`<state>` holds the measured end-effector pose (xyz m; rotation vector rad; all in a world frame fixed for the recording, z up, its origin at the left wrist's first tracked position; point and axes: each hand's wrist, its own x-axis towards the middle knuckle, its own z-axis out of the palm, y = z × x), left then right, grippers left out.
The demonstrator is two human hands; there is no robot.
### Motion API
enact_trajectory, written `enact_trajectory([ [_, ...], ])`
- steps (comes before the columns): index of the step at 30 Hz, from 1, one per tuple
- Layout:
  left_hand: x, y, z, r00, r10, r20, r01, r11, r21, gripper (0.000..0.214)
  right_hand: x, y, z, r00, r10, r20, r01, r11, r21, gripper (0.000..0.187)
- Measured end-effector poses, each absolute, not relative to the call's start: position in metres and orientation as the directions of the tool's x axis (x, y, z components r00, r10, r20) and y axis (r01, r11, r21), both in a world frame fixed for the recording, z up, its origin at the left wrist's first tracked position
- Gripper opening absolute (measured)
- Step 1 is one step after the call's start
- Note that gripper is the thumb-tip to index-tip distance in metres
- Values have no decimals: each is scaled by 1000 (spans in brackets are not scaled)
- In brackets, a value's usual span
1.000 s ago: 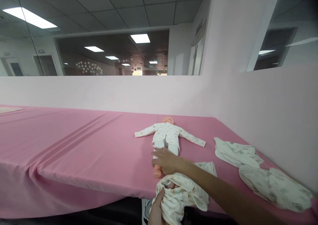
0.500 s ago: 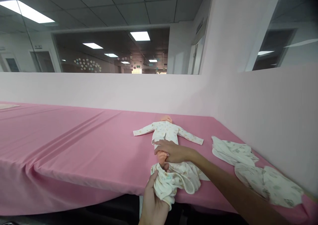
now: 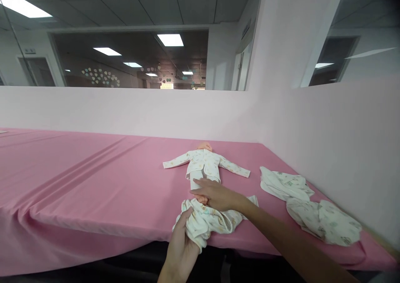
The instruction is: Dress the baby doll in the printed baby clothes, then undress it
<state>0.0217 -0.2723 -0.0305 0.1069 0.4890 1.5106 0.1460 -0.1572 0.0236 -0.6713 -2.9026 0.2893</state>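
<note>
A baby doll (image 3: 204, 147) lies on its back on the pink-covered table, head toward the wall. It wears a white printed jacket (image 3: 203, 160), the sleeves spread out to both sides. White cloth covers its upper legs. My left hand (image 3: 183, 243) grips bunched white printed baby pants (image 3: 200, 222) near the table's front edge, thumb on top. Over the doll's lower leg lies my right hand (image 3: 215, 193), its fingers around the leg just above the foot (image 3: 201, 199). The toes are hidden in the opening of the pants.
Two folded white printed garments (image 3: 286, 183) (image 3: 325, 220) lie at the table's right side. The pink cloth (image 3: 93, 183) has long creases and hangs over the front edge. A white wall (image 3: 125, 112) with windows bounds the back and right.
The pants in my left hand have moved up over the doll's foot, which showed more before. My right hand stays at the leg. The whole view has shifted slightly.
</note>
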Motion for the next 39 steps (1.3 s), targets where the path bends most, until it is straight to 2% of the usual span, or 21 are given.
enact_trajectory([
  [3, 21, -276, -25, -23, 969, -245, -920, 75, 384, 38, 148, -163, 25, -878, 460, 132, 427, 878, -216, 34],
  [7, 22, -276, -18, -14, 964, -265, -920, 92, 381, 35, 150, -161, 20, -873, 479, 91, 438, 852, -286, 42],
  [10, 21, -274, -17, -10, 958, -286, -925, 100, 366, 34, 151, -159, 16, -860, 495, 123, 395, 800, -451, 37],
  [12, 20, -272, -17, -4, 959, -285, -931, 100, 350, 33, 153, -163, 17, -796, 585, 159, 378, 684, -624, 35],
  [14, 20, -271, -18, 12, 965, -262, -932, 106, 346, 31, 157, -173, 22, -706, 695, 137, 365, 523, -770, 40],
  [16, 21, -271, -17, 32, 977, -212, -929, 108, 354, 27, 160, -190, 28, -666, 743, 75, 373, 418, -828, 50],
  [18, 23, -271, -15, 62, 982, -176, -926, 122, 358, 25, 162, -210, 33, -681, 731, 36, 427, 436, -792, 66],
  [22, 28, -270, -11, 123, 983, -134, -914, 165, 370, 24, 157, -242, 33, -757, 653, 32, 522, 633, -572, 95],
  [23, 28, -270, -10, 130, 984, -122, -912, 167, 374, 24, 155, -245, 32, -765, 643, 49, 529, 669, -522, 95],
  [27, 28, -272, -9, 117, 986, -122, -912, 155, 379, 26, 142, -247, 26, -744, 655, 134, 576, 730, -367, 67],
  [32, 28, -273, -10, 138, 981, -135, -909, 180, 377, 26, 127, -245, 11, -690, 695, 203, 691, 716, -103, 61],
  [34, 29, -272, -11, 144, 980, -138, -908, 186, 376, 25, 122, -244, 4, -657, 714, 243, 730, 683, -33, 58],
  [37, 28, -269, -15, 120, 980, -157, -900, 174, 399, 23, 119, -239, -3, -613, 741, 273, 761, 647, -50, 47],
  [39, 28, -266, -18, 72, 984, -162, -907, 132, 399, 19, 120, -233, -3, -608, 737, 293, 736, 663, -140, 38],
])
